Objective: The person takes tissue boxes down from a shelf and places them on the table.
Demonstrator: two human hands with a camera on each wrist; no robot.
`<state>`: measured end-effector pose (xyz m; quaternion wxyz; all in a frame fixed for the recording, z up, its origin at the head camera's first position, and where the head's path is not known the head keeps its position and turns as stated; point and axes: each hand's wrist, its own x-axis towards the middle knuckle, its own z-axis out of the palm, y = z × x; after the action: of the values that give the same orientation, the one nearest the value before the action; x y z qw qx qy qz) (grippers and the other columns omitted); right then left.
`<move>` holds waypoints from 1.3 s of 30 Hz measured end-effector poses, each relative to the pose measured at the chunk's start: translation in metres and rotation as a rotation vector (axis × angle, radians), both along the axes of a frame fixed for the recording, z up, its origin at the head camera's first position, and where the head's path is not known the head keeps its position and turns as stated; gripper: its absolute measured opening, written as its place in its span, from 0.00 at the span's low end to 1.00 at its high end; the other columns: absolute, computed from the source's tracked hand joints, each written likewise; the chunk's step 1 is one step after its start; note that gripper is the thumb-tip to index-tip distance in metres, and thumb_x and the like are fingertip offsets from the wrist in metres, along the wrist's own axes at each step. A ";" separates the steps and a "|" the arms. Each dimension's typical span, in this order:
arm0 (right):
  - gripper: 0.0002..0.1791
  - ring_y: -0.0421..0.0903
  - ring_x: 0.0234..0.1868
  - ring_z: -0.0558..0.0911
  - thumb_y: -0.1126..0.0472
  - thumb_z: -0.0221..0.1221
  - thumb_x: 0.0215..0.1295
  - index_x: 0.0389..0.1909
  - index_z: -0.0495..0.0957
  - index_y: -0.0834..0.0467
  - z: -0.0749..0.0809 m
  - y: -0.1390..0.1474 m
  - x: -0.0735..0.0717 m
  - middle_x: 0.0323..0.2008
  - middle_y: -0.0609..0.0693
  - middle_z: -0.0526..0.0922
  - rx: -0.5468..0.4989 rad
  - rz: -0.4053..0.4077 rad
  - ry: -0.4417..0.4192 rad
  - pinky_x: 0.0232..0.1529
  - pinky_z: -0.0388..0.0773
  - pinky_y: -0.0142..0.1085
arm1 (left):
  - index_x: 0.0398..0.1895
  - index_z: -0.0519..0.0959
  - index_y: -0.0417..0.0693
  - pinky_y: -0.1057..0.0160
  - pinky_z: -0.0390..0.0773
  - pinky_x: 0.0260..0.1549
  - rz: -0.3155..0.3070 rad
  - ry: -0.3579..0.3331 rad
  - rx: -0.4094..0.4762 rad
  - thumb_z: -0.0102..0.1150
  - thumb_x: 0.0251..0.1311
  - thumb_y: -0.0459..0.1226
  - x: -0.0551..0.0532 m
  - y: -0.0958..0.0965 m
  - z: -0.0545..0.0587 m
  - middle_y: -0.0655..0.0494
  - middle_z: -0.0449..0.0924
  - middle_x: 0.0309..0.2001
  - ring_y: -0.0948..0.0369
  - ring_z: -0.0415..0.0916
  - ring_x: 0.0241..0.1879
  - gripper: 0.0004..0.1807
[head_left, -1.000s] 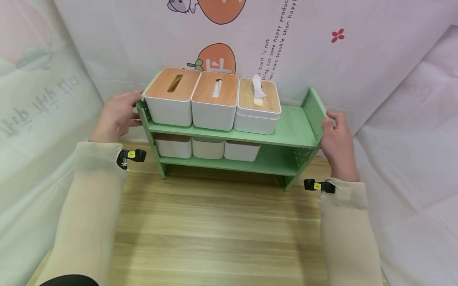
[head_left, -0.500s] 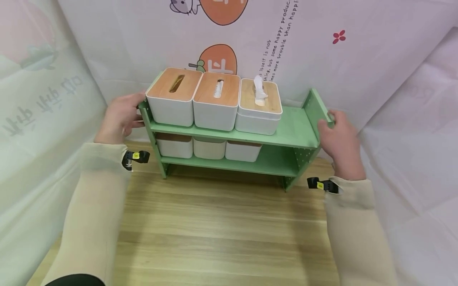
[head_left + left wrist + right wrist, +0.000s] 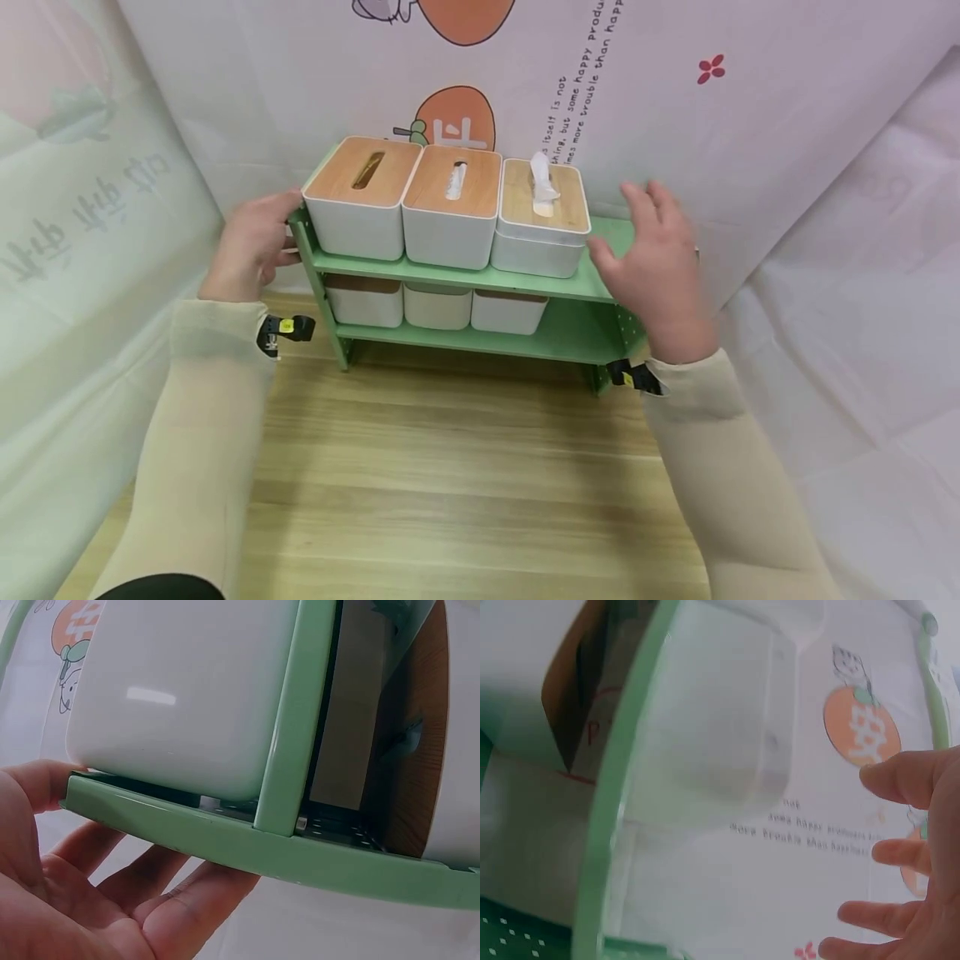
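A green two-tier shelf (image 3: 581, 329) stands against the back wall. My left hand (image 3: 251, 243) grips its left side panel; in the left wrist view the thumb hooks the panel's corner while the fingers lie on its outer face. My right hand (image 3: 656, 275) holds nothing, fingers spread above the shelf's right end, hiding the right panel. Beside it is a tissue box (image 3: 535, 254) with a tissue (image 3: 543, 183) poking out of its wooden lid. To the left, two taller white tissue boxes with wooden lids, one at the left end (image 3: 352, 229) and one in the middle (image 3: 447, 237), share the upper tier.
On the lower tier sit a white box (image 3: 363, 304), a cream container (image 3: 437, 310) and another white box (image 3: 508, 315). The wooden tabletop (image 3: 450, 467) spreads in front. White printed sheets form the back wall (image 3: 300, 92) and both sides.
My right hand has let go of the shelf's right panel and moved left and up over the upper tier, fingers opening out. The left hand keeps its grip, and the shelf stays in place.
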<state>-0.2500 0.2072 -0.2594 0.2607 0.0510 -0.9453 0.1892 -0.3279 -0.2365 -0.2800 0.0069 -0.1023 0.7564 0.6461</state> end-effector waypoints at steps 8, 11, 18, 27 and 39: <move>0.41 0.65 0.76 0.42 0.42 0.52 0.72 0.80 0.48 0.46 -0.008 -0.036 -0.011 0.78 0.58 0.40 0.174 0.048 -0.095 0.69 0.37 0.65 | 0.67 0.74 0.51 0.55 0.77 0.53 0.010 0.010 0.000 0.51 0.70 0.59 -0.001 0.003 -0.002 0.51 0.68 0.63 0.53 0.72 0.57 0.32; 0.39 0.65 0.75 0.44 0.43 0.51 0.73 0.80 0.49 0.46 -0.013 -0.048 -0.017 0.78 0.59 0.43 0.213 0.100 -0.070 0.70 0.37 0.63 | 0.67 0.74 0.51 0.53 0.76 0.55 0.007 0.012 0.011 0.50 0.70 0.59 -0.002 0.003 -0.004 0.50 0.66 0.64 0.52 0.71 0.59 0.31; 0.28 0.65 0.68 0.64 0.52 0.56 0.71 0.71 0.68 0.53 -0.028 -0.067 -0.032 0.69 0.66 0.65 0.275 0.208 0.113 0.68 0.52 0.63 | 0.60 0.77 0.50 0.51 0.75 0.55 0.019 0.033 0.014 0.51 0.69 0.60 -0.002 0.003 -0.006 0.50 0.66 0.64 0.51 0.70 0.59 0.29; 0.22 0.65 0.49 0.73 0.58 0.59 0.69 0.64 0.74 0.49 -0.036 -0.074 -0.038 0.53 0.65 0.70 0.301 0.170 0.156 0.55 0.66 0.58 | 0.65 0.76 0.52 0.52 0.77 0.54 0.050 0.065 -0.073 0.46 0.71 0.61 -0.001 0.005 -0.008 0.50 0.68 0.63 0.53 0.72 0.56 0.31; 0.20 0.64 0.44 0.75 0.62 0.59 0.69 0.61 0.77 0.52 -0.039 -0.072 -0.033 0.48 0.67 0.72 0.328 0.158 0.176 0.51 0.69 0.56 | 0.63 0.78 0.51 0.51 0.77 0.54 0.052 0.060 -0.044 0.48 0.70 0.61 0.000 0.005 -0.010 0.51 0.67 0.64 0.52 0.71 0.58 0.31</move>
<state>-0.2832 0.1349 -0.2985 0.3150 0.1834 -0.9300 0.0475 -0.3283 -0.2312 -0.2897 -0.0351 -0.1026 0.7673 0.6321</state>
